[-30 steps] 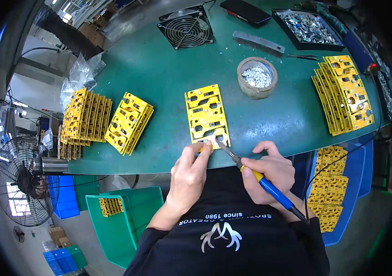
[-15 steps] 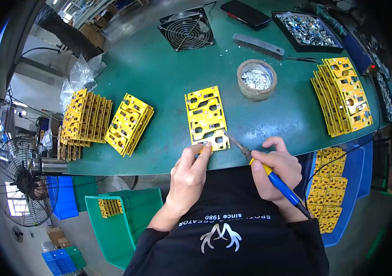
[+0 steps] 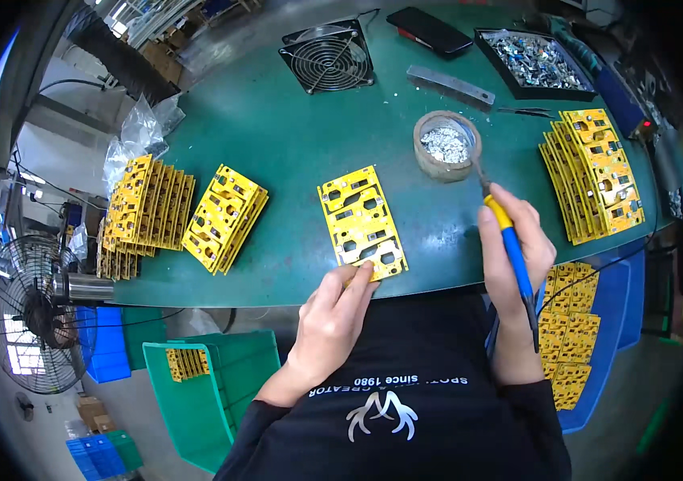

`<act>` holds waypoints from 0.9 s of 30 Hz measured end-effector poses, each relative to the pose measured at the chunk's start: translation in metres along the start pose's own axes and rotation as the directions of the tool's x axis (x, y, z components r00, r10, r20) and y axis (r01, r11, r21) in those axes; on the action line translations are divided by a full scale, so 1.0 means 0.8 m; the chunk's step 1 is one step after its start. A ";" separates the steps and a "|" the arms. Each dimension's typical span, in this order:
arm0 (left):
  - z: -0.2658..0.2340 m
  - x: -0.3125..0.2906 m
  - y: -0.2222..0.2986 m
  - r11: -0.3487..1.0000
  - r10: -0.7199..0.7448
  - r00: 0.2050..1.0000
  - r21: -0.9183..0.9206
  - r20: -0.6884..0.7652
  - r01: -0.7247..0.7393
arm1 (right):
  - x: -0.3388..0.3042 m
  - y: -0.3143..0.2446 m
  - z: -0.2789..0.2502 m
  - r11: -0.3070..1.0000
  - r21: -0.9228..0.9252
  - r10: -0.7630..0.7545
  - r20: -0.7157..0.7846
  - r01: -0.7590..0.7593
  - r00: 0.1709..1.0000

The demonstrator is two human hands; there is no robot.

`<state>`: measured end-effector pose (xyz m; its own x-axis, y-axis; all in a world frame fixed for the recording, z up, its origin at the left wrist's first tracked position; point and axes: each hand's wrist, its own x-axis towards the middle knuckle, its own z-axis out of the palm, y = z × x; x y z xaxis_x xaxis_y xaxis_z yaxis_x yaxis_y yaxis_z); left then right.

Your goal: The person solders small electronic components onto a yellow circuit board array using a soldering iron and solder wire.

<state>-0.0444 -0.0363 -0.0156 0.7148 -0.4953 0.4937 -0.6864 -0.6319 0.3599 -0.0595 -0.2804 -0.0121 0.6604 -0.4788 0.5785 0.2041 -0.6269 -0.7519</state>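
Observation:
A yellow circuit board panel with several cutouts lies on the green bench in front of me. My left hand pinches its near edge between thumb and fingers. My right hand is closed around a soldering iron with a blue and yellow handle. The iron's tip is up at the right rim of a round tan pot, which holds silvery bits. The board and the iron are apart.
Stacked yellow boards stand left, farther left and right. At the back are a square fan, a grey metal bar, a phone and a black tray of small parts. Bins, green and blue, sit below.
My right hand has lifted the soldering iron off the board and carried it right and away from me to the pot. The board has slid slightly toward me with my left hand.

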 end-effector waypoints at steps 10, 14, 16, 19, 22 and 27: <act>-0.008 0.010 -0.024 0.985 -0.163 0.980 -0.071 -0.114 0.156 | -0.032 0.001 0.020 0.981 0.190 -0.077 0.156 0.046 0.985; -0.006 0.009 -0.025 0.968 -0.221 0.975 -0.129 -0.012 0.217 | -0.036 -0.003 0.036 0.961 0.135 -0.264 0.169 0.243 0.950; -0.009 0.007 -0.022 0.963 -0.224 0.975 -0.151 0.005 0.222 | -0.041 -0.008 0.043 0.956 0.092 -0.292 0.195 0.279 0.936; -0.011 0.004 -0.016 0.949 -0.206 0.977 -0.230 0.063 0.215 | -0.047 -0.016 0.046 0.949 0.093 -0.315 0.249 0.302 0.916; -0.006 0.004 -0.012 0.953 -0.151 0.987 -0.258 0.048 0.159 | -0.051 -0.017 0.044 0.941 0.105 -0.339 0.317 0.322 0.886; -0.004 0.001 -0.011 0.937 -0.153 0.987 -0.309 0.051 0.161 | -0.053 -0.024 0.034 0.937 0.044 -0.334 0.402 0.347 0.852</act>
<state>-0.0384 -0.0288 -0.0159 0.8170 -0.4229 0.3919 -0.5697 -0.4879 0.6613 -0.0719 -0.2313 -0.0312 0.7855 0.0486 0.6170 0.4518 -0.7264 -0.5179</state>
